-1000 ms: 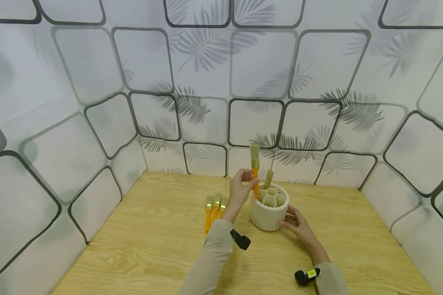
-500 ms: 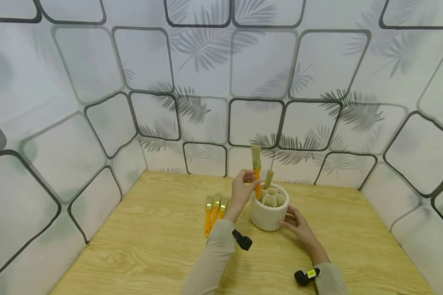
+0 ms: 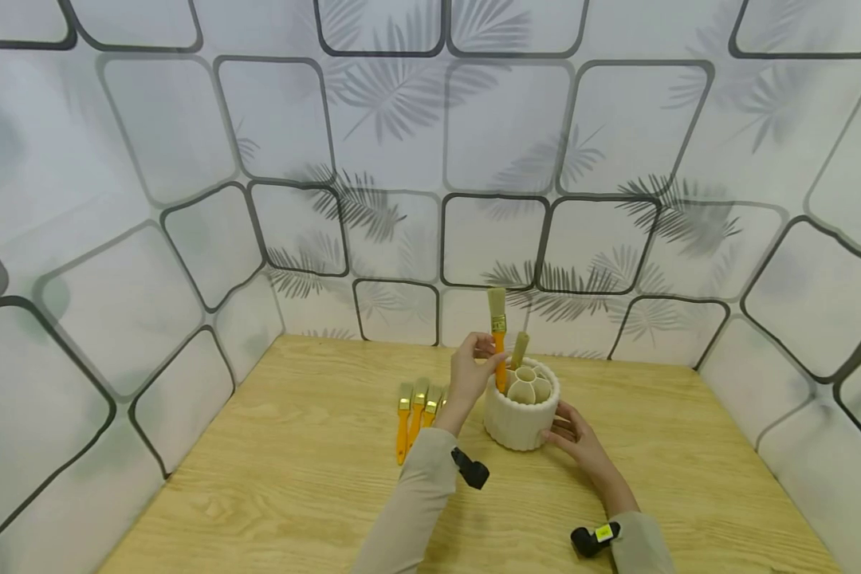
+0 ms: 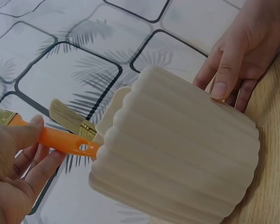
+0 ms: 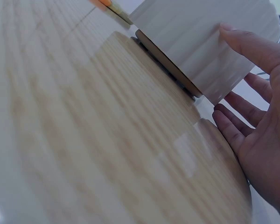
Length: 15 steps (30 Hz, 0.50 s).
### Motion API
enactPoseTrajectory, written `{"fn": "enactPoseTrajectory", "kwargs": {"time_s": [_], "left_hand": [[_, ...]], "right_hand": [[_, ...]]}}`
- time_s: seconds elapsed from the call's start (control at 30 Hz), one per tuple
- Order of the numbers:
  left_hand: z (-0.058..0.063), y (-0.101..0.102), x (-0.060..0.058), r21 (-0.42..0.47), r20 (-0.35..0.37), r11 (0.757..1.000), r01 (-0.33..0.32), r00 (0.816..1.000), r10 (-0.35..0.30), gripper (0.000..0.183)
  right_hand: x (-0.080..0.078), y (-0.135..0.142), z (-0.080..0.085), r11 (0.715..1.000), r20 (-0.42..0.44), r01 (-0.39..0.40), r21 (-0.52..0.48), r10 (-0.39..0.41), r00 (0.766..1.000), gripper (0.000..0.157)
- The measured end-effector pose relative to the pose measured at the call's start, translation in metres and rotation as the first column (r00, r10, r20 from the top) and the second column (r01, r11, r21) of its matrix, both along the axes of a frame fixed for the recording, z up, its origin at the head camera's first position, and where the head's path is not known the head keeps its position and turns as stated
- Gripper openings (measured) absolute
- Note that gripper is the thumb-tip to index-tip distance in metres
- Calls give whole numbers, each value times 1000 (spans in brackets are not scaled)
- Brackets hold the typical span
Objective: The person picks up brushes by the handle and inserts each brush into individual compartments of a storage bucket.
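In the head view my left hand pinches a paintbrush by its orange handle, bristles up. The handle's lower end is at the left rim of a white, ribbed brush holder with petal-like compartments. In the left wrist view the tip of the orange handle goes behind the scalloped rim. Another paintbrush stands in the holder's back compartment, bristles up and slightly tilted. My right hand holds the holder's right side, thumb on the ribbed wall and fingers around the side near the base.
Several orange-handled paintbrushes lie on the wooden table left of the holder, partly hidden by the left forearm. Patterned white walls close off the table's back and sides.
My left hand has shifted slightly right, and the paintbrush in it is a little lower at the holder's rim. The right hand and the holder stay about where they were.
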<state>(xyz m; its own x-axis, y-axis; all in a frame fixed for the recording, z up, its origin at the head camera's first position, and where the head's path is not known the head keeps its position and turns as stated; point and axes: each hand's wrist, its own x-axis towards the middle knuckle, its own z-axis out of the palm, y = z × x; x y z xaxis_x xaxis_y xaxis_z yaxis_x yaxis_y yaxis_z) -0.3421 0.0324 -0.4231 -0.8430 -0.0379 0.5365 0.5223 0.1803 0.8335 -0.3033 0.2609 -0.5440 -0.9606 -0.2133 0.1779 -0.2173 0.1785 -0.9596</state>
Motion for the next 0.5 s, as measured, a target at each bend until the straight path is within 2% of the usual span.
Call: {"fn": "enactPoseTrajectory", "kwargs": {"time_s": [0.17, 0.5], "left_hand": [[-1, 2, -1, -8, 14, 1000, -8, 1000, 8, 24], [-4, 3, 0, -54, 42, 998, 15, 999, -13, 23]], "right_hand": [[1, 0, 1, 1000, -3, 2, 3, -2, 1000, 66], [1, 0, 2, 1000, -12, -18, -13, 17, 1000, 66]]}}
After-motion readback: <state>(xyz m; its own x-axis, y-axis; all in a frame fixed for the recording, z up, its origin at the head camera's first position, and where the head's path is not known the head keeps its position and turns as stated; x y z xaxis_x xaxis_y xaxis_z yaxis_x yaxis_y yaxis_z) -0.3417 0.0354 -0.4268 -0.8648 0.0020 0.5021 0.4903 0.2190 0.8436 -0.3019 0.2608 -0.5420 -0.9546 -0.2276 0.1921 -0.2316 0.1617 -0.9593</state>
